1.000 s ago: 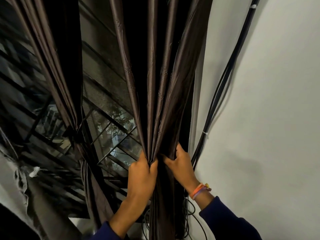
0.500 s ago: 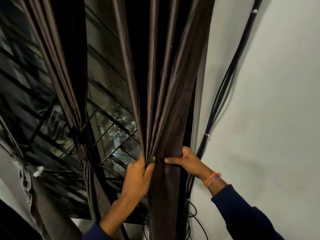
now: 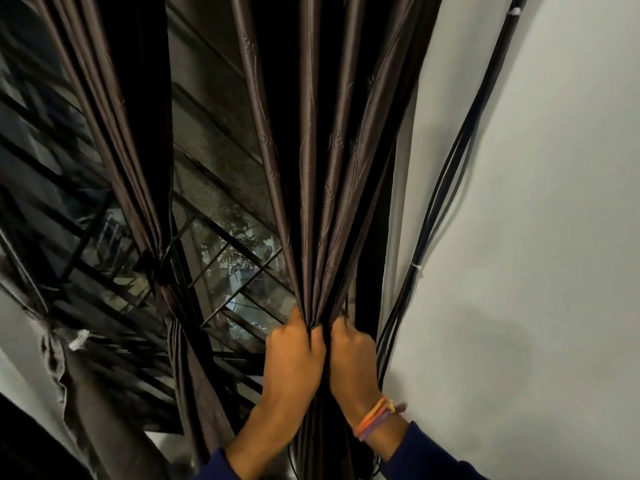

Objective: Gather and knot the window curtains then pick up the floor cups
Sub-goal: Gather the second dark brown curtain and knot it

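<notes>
The right-hand curtain is bunched into one bundle and is gripped by both hands side by side. The left hand is clenched around the folds from the left; the right hand is curled around them from the right, bands worn on its wrist. The knuckles are nearly touching, with the cloth pinched between them. Above the hands the pleats fan upward; below them the cloth hangs out of view. No knot is seen in this panel yet.

Well to the left of the hands, a second curtain is already cinched at a tie against the window grille. Just right of the right hand, black cables run down the wall.

Floor cups are not in view; that part of the task is judged undone.

Risks, as judged: the fabric looks slick, so folds could slip out if either grip is loosened while the knot is formed. Outer pleats may be missed, leaving a loose knot. The cables lie close enough to be snagged into the bundle. A hard downward pull could strain the rail above, which is not seen.
</notes>
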